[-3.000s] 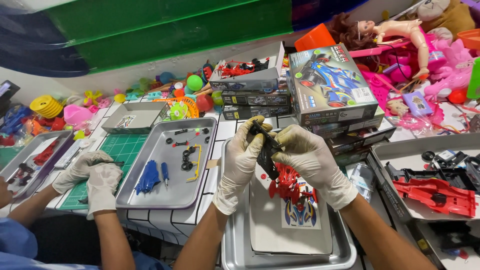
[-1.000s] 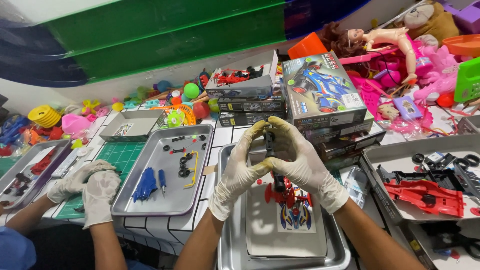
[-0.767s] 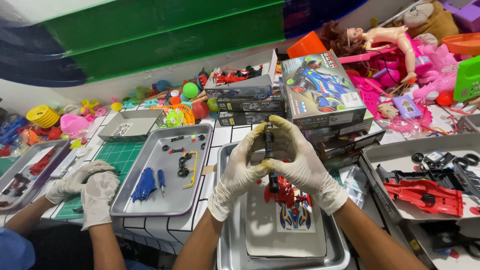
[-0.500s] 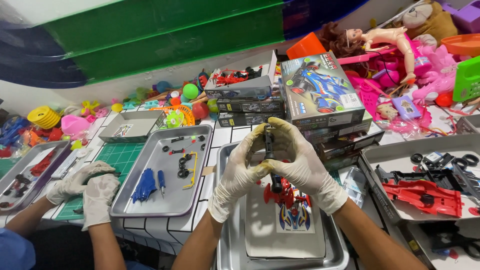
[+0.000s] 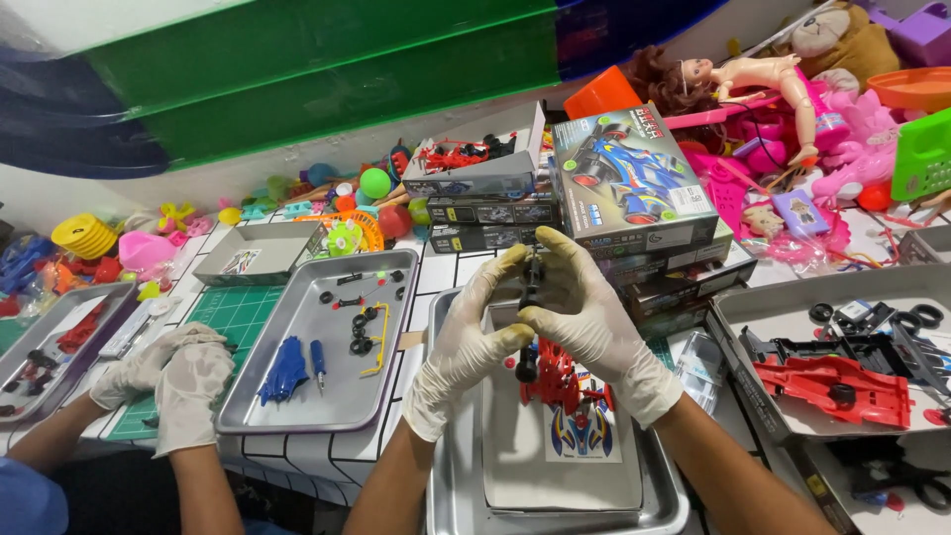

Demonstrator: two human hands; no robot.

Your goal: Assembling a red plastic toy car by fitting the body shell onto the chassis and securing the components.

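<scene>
My tray point(image 5: 451, 495) gives me little room: the sheet point(image 5: 515, 466) and red parts point(image 5: 557, 376) fill its floor. The boxes point(image 5: 634, 188) wall off the far side just beyond my fingers. To my left, another person's gloved hands point(image 5: 168, 372) sit beside the middle tray point(image 5: 297, 396), blocking that edge. On the right, the tray point(image 5: 763, 307) holding the red car body point(image 5: 842, 381) crowds close.

Black part point(image 5: 531, 297) mostly hidden btwn gloved hands.
</scene>
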